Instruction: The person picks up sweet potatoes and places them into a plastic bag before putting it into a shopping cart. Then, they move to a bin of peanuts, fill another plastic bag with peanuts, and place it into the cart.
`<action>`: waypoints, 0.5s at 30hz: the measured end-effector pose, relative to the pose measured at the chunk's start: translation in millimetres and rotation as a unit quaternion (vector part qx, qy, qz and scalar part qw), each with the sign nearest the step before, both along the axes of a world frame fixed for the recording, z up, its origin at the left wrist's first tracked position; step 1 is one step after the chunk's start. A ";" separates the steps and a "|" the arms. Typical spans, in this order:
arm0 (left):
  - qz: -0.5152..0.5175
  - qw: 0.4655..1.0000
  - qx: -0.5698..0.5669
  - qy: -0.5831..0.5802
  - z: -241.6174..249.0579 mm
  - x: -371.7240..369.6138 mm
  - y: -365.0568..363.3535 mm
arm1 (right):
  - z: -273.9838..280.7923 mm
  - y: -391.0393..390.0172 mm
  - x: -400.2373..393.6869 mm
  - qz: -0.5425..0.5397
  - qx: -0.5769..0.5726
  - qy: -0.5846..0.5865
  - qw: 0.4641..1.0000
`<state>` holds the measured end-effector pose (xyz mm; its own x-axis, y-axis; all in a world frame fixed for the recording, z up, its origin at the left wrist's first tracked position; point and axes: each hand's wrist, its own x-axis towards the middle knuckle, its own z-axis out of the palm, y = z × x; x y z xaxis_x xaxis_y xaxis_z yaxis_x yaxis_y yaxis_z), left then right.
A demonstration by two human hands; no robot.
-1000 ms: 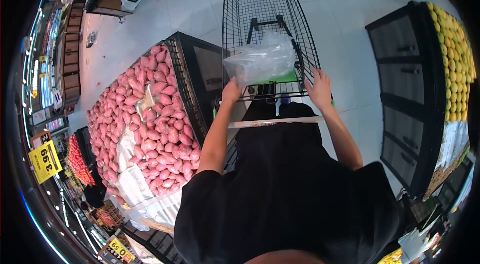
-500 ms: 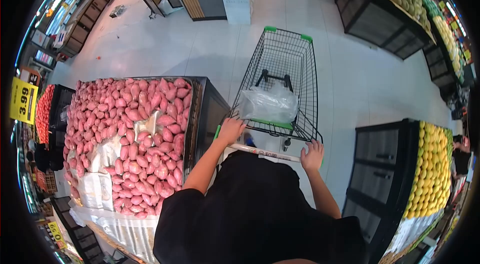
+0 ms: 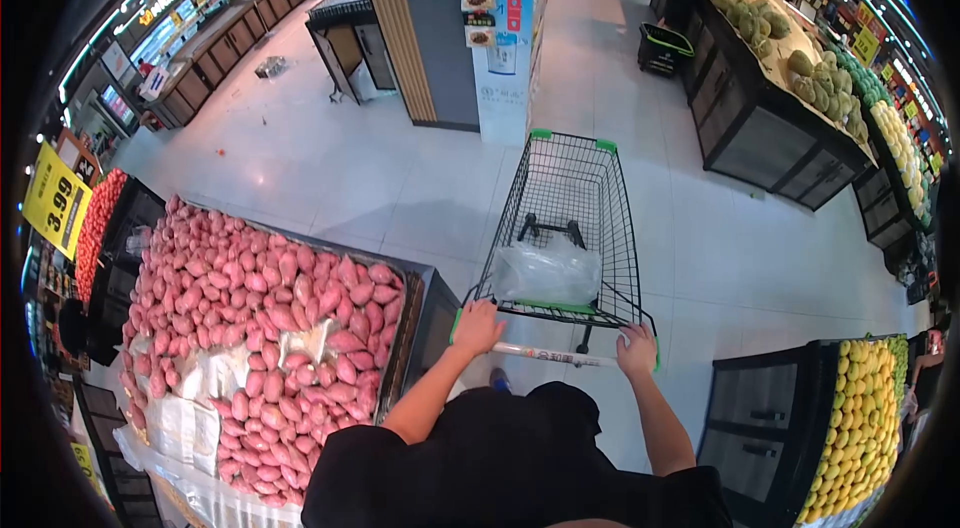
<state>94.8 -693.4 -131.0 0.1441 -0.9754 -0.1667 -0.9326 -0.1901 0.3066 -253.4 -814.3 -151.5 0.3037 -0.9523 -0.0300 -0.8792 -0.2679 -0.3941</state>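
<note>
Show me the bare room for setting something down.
In the cart, mesh lies bare between the clear plastic bag and the front end. Floor is open between the cart and the dark stand. Pale liner shows bare beside the pink tubers. Crowded: the heaped tubers, the yellow fruit, and the ends of the handle, at your left hand and right hand.

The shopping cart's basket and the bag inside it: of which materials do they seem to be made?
Cart basket: probably metal wire with a dark coating, judging by its thin black grid. Bag: likely thin plastic film, translucent and glossy, with creases and bright highlights.
</note>
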 end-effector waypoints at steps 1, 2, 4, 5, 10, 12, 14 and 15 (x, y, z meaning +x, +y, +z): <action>0.007 1.000 -0.021 -0.013 -4.7 2.0 -4.0 | 5.8 -5.3 3.4 0.007 0.009 0.009 1.000; 0.009 0.999 -0.026 -0.018 -9.3 4.7 -8.5 | 8.5 -15.1 7.4 0.016 0.016 0.018 1.000; 0.025 0.999 -0.026 -0.009 -10.8 7.7 -16.6 | 5.1 -34.0 15.5 0.029 0.011 0.025 0.999; 0.030 0.999 -0.044 -0.010 -13.5 9.3 -18.8 | 2.4 -40.2 17.8 0.040 0.011 0.036 0.999; 0.050 0.994 -0.092 -0.019 -16.3 18.5 -28.1 | 1.9 -78.0 36.5 0.111 -0.015 0.038 0.993; 0.064 0.995 -0.068 -0.025 -8.0 17.3 -31.6 | -2.4 -90.3 43.7 0.140 -0.019 0.034 0.989; 0.080 0.994 -0.066 -0.042 -14.5 21.9 -36.5 | -7.7 -108.2 55.6 0.164 -0.020 0.042 0.985; 0.100 0.993 -0.050 -0.033 -12.0 20.1 -37.5 | -6.4 -118.4 60.3 0.172 -0.023 0.041 0.984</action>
<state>115.0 -730.9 -143.0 0.3449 -0.9371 -0.0535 -0.8979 -0.3460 0.2722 -193.1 -932.7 -157.9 0.6065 -0.7946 -0.0281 -0.7619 -0.5707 -0.3061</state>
